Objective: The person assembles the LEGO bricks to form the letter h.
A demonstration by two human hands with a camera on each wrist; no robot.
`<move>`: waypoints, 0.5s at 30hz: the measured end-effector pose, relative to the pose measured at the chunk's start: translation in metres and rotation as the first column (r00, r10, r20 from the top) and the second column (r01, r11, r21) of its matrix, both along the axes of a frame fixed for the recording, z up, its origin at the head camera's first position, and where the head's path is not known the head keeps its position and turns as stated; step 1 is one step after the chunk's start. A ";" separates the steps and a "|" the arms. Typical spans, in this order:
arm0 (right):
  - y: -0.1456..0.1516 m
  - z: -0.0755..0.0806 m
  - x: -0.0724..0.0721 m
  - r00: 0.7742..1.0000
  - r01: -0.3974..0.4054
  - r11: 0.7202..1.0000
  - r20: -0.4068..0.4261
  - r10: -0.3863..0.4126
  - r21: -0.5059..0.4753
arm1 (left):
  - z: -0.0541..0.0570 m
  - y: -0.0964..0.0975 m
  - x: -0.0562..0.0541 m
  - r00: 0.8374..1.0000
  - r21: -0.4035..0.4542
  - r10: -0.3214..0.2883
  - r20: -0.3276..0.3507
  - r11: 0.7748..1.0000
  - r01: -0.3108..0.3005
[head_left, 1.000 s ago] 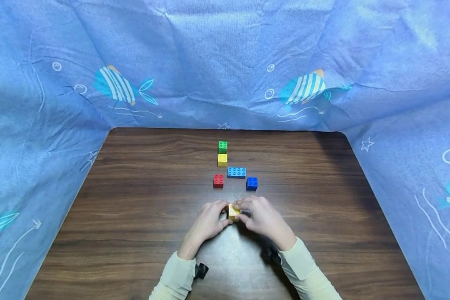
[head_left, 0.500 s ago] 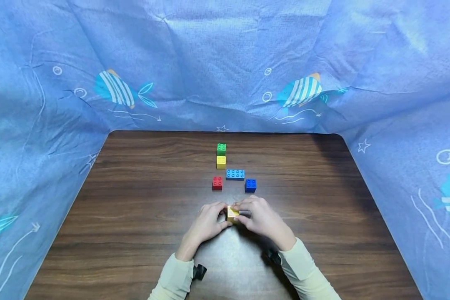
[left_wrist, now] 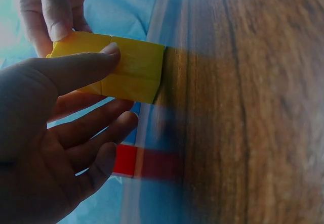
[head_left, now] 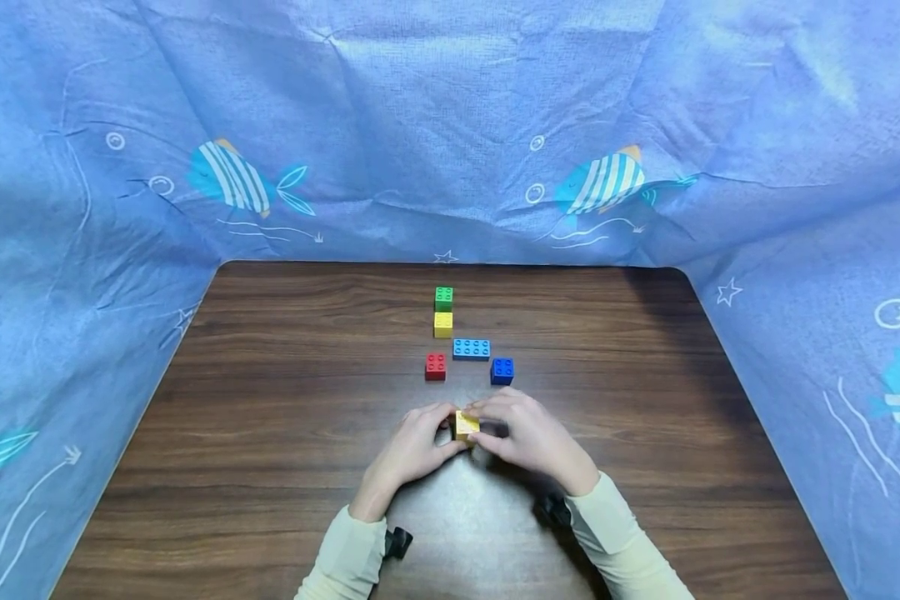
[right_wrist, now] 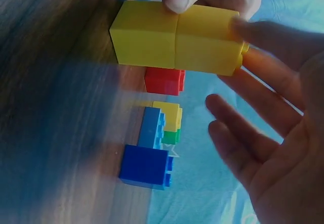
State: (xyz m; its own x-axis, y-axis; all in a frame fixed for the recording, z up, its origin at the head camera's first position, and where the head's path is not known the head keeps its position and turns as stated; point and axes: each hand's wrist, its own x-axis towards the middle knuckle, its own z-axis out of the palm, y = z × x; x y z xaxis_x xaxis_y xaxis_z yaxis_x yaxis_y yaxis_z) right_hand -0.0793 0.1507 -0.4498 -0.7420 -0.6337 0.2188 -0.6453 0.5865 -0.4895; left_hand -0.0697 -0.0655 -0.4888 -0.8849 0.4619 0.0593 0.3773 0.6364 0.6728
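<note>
Two yellow bricks, one stacked on the other, stand upright on the table between my hands. The upper yellow brick (right_wrist: pixel 207 39) has its studs up, and a thin seam parts it from the lower yellow brick (right_wrist: pixel 144 34). My left hand (head_left: pixel 417 442) pinches the stack near the seam, thumb (left_wrist: pixel 86 67) on the near side and fingers behind. My right hand (head_left: pixel 528 437) pinches the upper brick near its studded top, thumb in front and forefinger behind. Its other fingers (right_wrist: pixel 243 138) spread loosely away from the stack.
Beyond my hands lie a red brick (head_left: pixel 435 367), a dark blue brick (head_left: pixel 502 372) and a long light blue brick (head_left: pixel 471 349). Farther back are another yellow brick (head_left: pixel 443 325) and a green brick (head_left: pixel 444 298). A blue fish-patterned cloth (head_left: pixel 435 125) borders the wooden table (head_left: pixel 270 400).
My right hand and wrist have shifted slightly to the right, and more of the upper yellow brick's top shows. My left hand keeps its hold on the stack.
</note>
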 end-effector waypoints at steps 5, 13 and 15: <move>0.004 -0.002 -0.010 0.995 0.056 0.994 -0.082 -0.064 -0.095 | 0.000 -0.001 0.000 0.999 0.021 -0.002 -0.033 1.000 0.003; 0.017 -0.006 -0.040 0.941 0.287 0.958 -0.181 -0.285 -0.014 | 0.014 -0.026 -0.006 0.996 0.044 0.078 -0.032 0.996 -0.077; 0.019 -0.009 -0.045 0.943 0.293 0.956 -0.173 -0.284 0.029 | 0.017 -0.039 -0.010 0.993 0.030 0.113 -0.019 0.993 -0.112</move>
State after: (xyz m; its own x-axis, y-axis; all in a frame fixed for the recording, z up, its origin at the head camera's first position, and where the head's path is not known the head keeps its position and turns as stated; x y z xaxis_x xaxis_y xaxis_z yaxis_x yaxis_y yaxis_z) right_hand -0.1245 0.1695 -0.4592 -0.8511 -0.4116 0.3259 -0.5134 0.7821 -0.3531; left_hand -0.0793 -0.1047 -0.4715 -0.9296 0.3573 0.0906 0.3187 0.6558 0.6844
